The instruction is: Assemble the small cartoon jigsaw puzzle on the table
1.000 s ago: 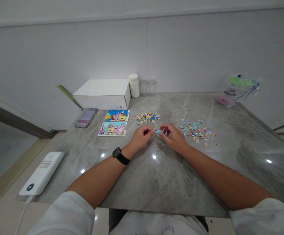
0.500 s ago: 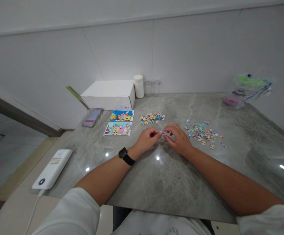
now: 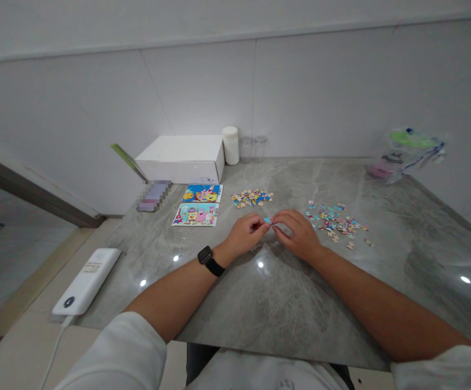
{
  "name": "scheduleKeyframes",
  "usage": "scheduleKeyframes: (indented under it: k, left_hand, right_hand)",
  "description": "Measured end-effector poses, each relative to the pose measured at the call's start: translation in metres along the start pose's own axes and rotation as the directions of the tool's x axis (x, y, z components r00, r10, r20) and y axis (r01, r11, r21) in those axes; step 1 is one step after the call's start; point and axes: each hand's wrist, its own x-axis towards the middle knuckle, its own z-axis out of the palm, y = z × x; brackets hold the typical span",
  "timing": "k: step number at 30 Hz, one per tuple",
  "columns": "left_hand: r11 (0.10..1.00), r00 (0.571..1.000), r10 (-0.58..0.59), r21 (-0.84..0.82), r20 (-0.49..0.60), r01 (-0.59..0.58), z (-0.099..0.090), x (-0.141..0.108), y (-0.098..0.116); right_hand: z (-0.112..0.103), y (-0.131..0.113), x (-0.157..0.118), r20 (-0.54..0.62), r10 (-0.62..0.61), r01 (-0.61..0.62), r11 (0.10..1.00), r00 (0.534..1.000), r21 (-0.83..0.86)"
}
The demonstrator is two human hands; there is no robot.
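Note:
Small light-blue jigsaw puzzle pieces (image 3: 267, 220) show between my fingertips at the middle of the table; exactly how many is too small to tell. My left hand (image 3: 246, 233), with a black watch on its wrist, pinches them from the left. From the right, my right hand (image 3: 297, 232) grips at the same spot with thumb and fingers closed. A loose pile of mixed puzzle pieces (image 3: 336, 219) lies just right of my right hand. Beyond my hands sits a second, yellow and blue pile of pieces (image 3: 252, 198). Two cartoon picture cards, an upper one (image 3: 202, 193) and a lower one (image 3: 195, 215), lie flat to the left.
A white box (image 3: 180, 157), a white bottle (image 3: 231, 146) and two clear jars (image 3: 253, 150) stand against the wall. Left are a blurred phone-like object (image 3: 154, 195) and a white power bank (image 3: 86, 281) with a cable. A plastic bag (image 3: 406, 154) sits far right.
The fingers have shifted slightly around the pieces, and more light blue shows between them now. The whole view has tilted a little; the piles and cards stay put.

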Motion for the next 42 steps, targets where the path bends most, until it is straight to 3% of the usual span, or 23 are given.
scheduleKeyframes:
  k: [6,11,18,28,33,37,39,42]
  left_hand:
    - [0.993,0.998,0.054,0.108,0.014,-0.055,-0.004,0.001,-0.001]
    - [0.977,0.993,0.122,0.173,0.007,-0.121,-0.007,0.001,0.0]
    - [0.951,0.98,0.198,0.236,0.031,-0.199,-0.008,-0.001,-0.002]
    - [0.879,0.919,0.31,0.293,0.244,-0.375,-0.003,-0.005,0.004]
    - [0.846,0.854,0.372,0.245,0.364,-0.473,0.003,-0.008,0.012]
    - [0.825,0.816,0.382,0.237,0.433,-0.512,0.006,-0.011,0.019]
    - [0.812,0.797,0.375,0.248,0.474,-0.529,0.008,-0.012,0.02]
    - [0.796,0.785,0.348,0.282,0.513,-0.536,0.012,-0.014,0.018]
  right_hand:
    - [-0.042,0.004,0.015,-0.054,0.091,-0.095,0.993,0.994,-0.066]
    - [-0.069,0.009,0.003,0.061,0.136,-0.13,0.986,0.989,-0.104]
    - [-0.055,0.016,-0.044,0.308,0.112,-0.095,0.993,0.945,-0.068]
    - [-0.044,0.017,-0.045,0.399,0.034,0.006,0.995,0.916,-0.1]
    - [-0.05,0.022,-0.046,0.333,0.025,0.013,0.994,0.943,-0.109]
    - [-0.075,0.046,-0.044,0.145,0.131,-0.099,0.973,0.981,-0.209]
    - [-0.097,0.063,-0.045,0.052,0.232,-0.208,0.936,0.971,-0.285]
    - [-0.132,0.089,-0.053,-0.026,0.419,-0.393,0.827,0.908,-0.403]
